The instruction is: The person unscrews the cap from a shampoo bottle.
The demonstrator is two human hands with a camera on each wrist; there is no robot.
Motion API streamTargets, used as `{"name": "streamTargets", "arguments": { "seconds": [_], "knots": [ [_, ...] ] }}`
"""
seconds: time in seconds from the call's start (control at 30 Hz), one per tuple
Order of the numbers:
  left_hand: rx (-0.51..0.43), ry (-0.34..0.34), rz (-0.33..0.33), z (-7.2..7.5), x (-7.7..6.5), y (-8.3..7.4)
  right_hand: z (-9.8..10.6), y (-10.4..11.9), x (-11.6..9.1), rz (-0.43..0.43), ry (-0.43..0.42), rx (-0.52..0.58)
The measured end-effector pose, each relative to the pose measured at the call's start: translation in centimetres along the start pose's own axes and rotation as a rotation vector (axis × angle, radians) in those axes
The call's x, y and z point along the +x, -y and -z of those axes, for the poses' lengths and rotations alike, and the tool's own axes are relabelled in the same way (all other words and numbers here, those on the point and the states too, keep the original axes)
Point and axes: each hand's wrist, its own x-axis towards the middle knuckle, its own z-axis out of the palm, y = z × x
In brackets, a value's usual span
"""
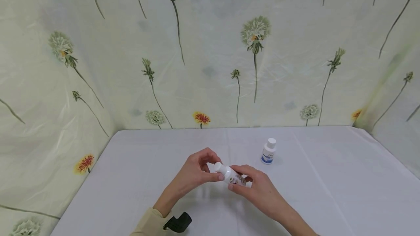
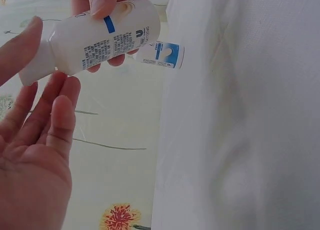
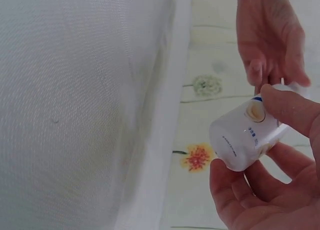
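Tilted in the air between both hands is a small white plastic bottle [image 1: 233, 177] with a printed label and a white cap [image 1: 220, 168]. My right hand [image 1: 260, 190] grips its body near the base, thumb on one side and fingers on the other. At the cap end, my left hand [image 1: 193, 170] has its thumb and fingertips on opposite sides of the cap. Small print and a blue stripe show on the bottle's side [image 2: 107, 37] in the left wrist view. The cap's underside is partly hidden by fingers.
A second white bottle [image 1: 269, 151], with a blue label band and white cap, stands upright on the white-covered table [image 1: 328, 185], beyond my right hand. Dandelion-patterned sheets [image 1: 210, 46] rise at the table's back and sides. A black strap [image 1: 178, 222] sits by the left sleeve.
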Motion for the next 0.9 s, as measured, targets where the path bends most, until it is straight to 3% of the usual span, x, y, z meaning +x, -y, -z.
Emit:
{"name": "streamTargets", "arguments": {
  "seconds": [0.27, 0.4, 0.7, 0.9],
  "knots": [
    [-0.015, 0.116, -0.167, 0.2, 0.19, 0.15, 0.2, -0.07, 0.05, -0.013, -0.013, -0.014],
    [-0.049, 0.152, -0.206, 0.3, 0.17, 0.25, 0.35, -0.14, 0.03, -0.007, -0.021, -0.019],
    [-0.043, 0.121, -0.195, 0.39, 0.06, 0.2, 0.38, 0.0, 0.04, -0.014, -0.019, -0.024],
    [0.0, 0.057, -0.123, 0.44, 0.09, 0.26, 0.35, 0.07, -0.01, -0.005, -0.02, -0.022]
  ]
}}
